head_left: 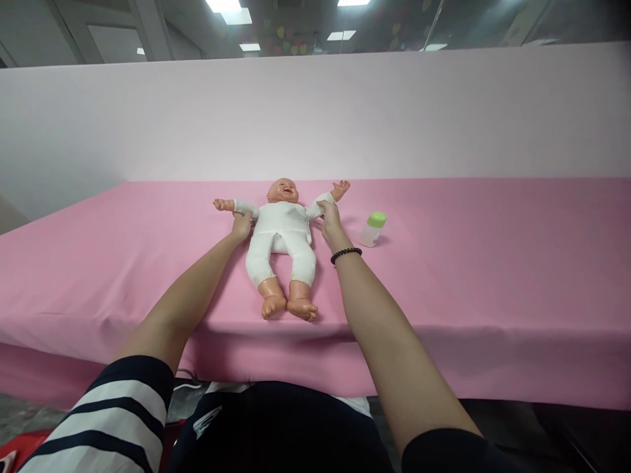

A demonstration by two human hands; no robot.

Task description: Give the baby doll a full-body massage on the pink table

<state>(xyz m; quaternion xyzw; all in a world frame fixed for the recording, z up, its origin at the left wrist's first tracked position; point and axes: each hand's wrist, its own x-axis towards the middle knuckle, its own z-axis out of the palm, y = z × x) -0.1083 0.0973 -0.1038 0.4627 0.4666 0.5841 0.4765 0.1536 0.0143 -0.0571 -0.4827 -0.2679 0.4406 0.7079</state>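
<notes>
Hidden: left hand point(241, 226) fingers, mostly behind doll's point(282, 218) sleeve
Unreadable: small bottle point(373, 230) marking
Left grip: curled round doll's upper arm
Right hand point(330, 221): thumb over doll's other arm, fingers partly visible below
Doll: face-up on pink cloth point(493, 263), between hands
Bottle: beside right wrist

A white cloth-bodied baby doll point(282, 218) lies face-up on the pink-draped worktop point(493, 256). Its arms spread sideways, legs apart.
</notes>
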